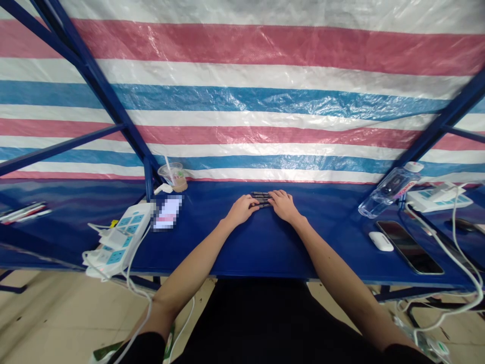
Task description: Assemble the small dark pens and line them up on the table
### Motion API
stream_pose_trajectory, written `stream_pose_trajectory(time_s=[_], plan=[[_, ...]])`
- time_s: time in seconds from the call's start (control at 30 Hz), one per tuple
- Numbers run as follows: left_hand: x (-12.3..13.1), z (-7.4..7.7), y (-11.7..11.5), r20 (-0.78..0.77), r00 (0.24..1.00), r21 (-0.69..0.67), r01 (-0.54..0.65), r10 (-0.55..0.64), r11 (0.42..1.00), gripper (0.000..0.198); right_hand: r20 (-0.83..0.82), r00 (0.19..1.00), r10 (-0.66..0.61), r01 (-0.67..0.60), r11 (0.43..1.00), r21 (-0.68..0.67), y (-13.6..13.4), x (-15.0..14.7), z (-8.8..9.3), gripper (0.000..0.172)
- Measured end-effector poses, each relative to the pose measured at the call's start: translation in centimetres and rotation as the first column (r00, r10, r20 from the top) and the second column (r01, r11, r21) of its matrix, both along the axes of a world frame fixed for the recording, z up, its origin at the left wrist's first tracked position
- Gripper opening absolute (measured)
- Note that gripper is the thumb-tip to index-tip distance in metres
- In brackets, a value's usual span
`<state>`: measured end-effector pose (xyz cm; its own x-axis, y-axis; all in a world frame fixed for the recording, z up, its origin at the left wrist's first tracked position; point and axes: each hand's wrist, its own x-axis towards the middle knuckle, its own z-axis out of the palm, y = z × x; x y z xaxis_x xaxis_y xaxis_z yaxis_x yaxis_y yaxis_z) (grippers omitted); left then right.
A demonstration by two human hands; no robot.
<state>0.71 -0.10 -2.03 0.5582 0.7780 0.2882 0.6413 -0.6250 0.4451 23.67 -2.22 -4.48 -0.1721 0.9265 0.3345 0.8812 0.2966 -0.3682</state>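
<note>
The left hand [240, 211] and right hand [283, 206] meet near the middle of the table, both half closed, with their fingers curled in from either side over a small bundle of thin dark sticks [261, 199]. The bundle lies between them on the far part of the blue tabletop [242, 253]. They might be pens or markers, though from the head camera it's too small to be sure, and whether the fingers truly grip it or only rest on it is hard to tell. To the left lie a white power strip [127, 237], a blurred phone [166, 212] and a plastic cup with a straw [173, 177]; to the right, a water bottle [390, 191], a white mouse [381, 241] and a black smartphone [409, 246]. Behind it all hangs a striped tarpaulin [242, 91] — red, white and blue — crossed by a blue steel frame [94, 86], with a pale, scuffed floor [49, 313] below.
</note>
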Motion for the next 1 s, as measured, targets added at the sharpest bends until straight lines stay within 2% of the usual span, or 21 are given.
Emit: stream_pose_trajectory(time_s=[0.23,0.53,0.87,1.0], plan=[[0.1,0.4,-0.3,-0.042,0.999,-0.027,-0.017,0.016,0.999,0.023,0.011,1.0,0.002,-0.002,0.998,-0.056,0.2,0.1,0.5,0.039],[0.3,0.9,-0.5,-0.05,0.999,-0.056,-0.018,0.015,0.998,0.022,-0.036,0.999,-0.015,0.012,0.997,-0.071,0.7,0.6,0.1,0.037],[0.3,0.8,-0.4,-0.06,0.998,-0.075,-0.023,0.018,0.997,0.026,-0.091,0.994,-0.064,0.057,0.995,-0.076,1.3,1.0,0.2,0.048],[0.3,0.8,-0.4,-0.076,0.997,-0.067,-0.003,-0.002,0.998,0.028,-0.118,0.991,-0.059,0.049,0.996,-0.079,1.5,1.3,0.2,0.039]])
